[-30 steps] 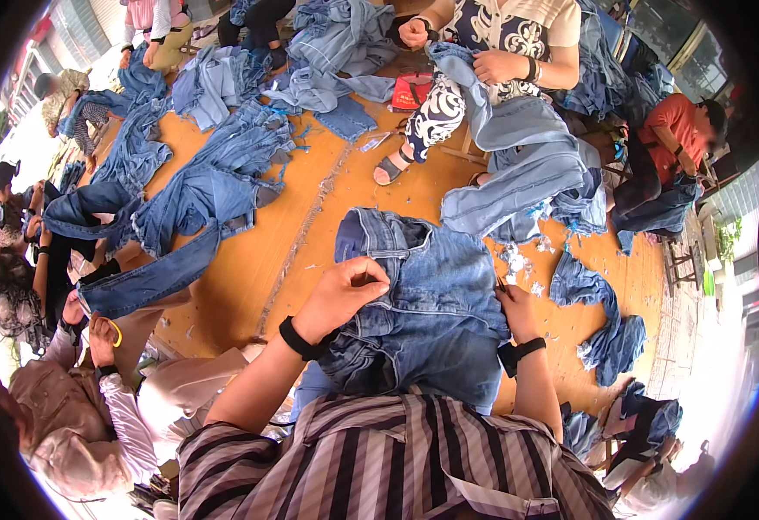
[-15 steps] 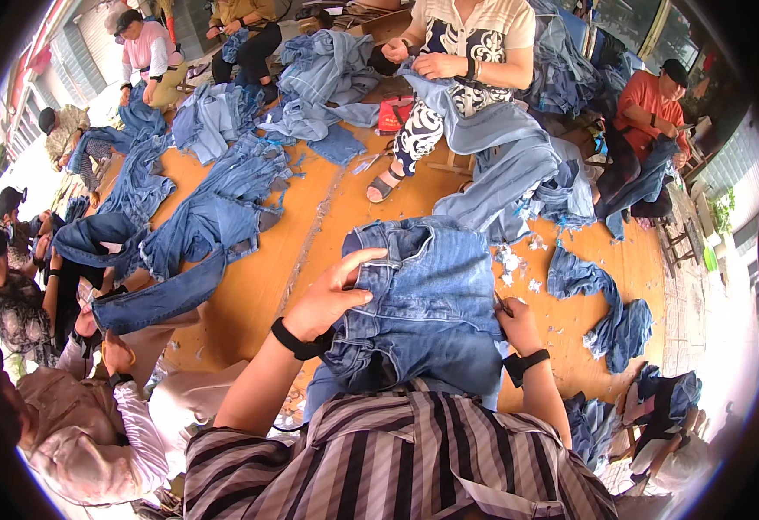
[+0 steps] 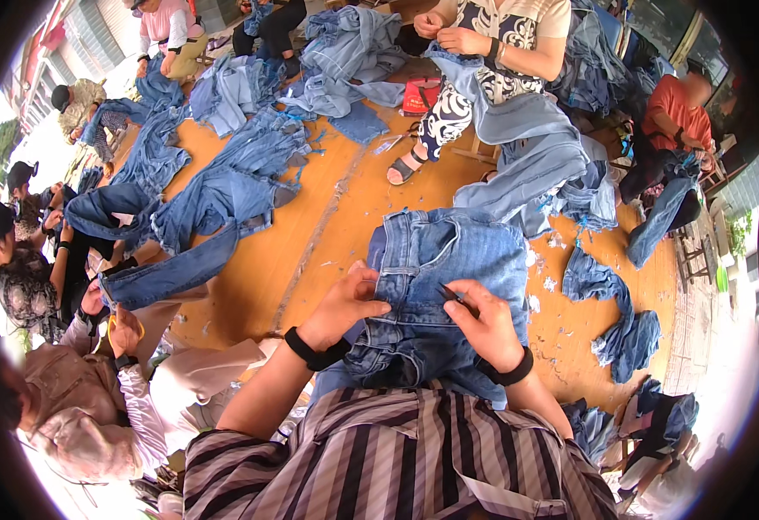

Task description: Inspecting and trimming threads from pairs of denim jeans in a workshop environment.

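Observation:
A pair of blue jeans lies across my lap, with its waistband and a front pocket opening facing up. My left hand grips the waistband side, thumb on top and fingers round the edge. Over the middle of the denim, my right hand pinches a small dark pointed tool. The tool's tip points toward the seam beside my left thumb; its handle is mostly hidden in my fingers, so I cannot tell its exact kind.
Long denim pieces spread over the orange floor to the left. A person in patterned trousers sits ahead with denim on their lap. At the left, another person's hand holds yellow-handled scissors. More denim and lint lie right.
My right hand has moved from the jeans' right edge to their middle, bringing the pointed tool into sight. My left hand has slid a little lower along the waistband. The whole view has shifted slightly.

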A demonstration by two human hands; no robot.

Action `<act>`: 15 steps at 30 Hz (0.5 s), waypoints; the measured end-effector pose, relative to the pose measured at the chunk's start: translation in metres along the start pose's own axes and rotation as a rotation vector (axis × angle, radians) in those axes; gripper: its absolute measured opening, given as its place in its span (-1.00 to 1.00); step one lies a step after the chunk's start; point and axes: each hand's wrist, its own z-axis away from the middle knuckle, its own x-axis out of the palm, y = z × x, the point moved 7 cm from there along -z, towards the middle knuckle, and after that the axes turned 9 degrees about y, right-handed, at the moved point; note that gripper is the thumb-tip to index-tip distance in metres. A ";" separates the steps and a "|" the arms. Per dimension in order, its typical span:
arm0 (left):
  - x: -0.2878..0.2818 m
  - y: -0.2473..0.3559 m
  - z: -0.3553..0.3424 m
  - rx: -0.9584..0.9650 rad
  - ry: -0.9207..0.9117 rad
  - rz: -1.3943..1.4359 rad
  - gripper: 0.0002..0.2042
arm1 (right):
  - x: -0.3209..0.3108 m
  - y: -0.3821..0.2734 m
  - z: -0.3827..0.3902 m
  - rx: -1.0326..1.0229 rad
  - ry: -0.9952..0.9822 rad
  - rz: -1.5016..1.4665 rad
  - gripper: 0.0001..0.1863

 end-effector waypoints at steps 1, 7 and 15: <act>0.003 -0.002 -0.003 -0.086 -0.089 0.082 -0.45 | 0.004 -0.004 -0.002 0.018 0.000 -0.010 -0.72; 0.026 0.017 -0.005 -0.236 -0.324 0.176 -0.54 | 0.026 -0.010 -0.005 -0.111 -0.033 0.003 -0.63; 0.020 0.009 -0.015 -0.331 -0.157 0.222 -0.66 | 0.035 -0.019 -0.008 -0.203 0.007 0.119 -0.59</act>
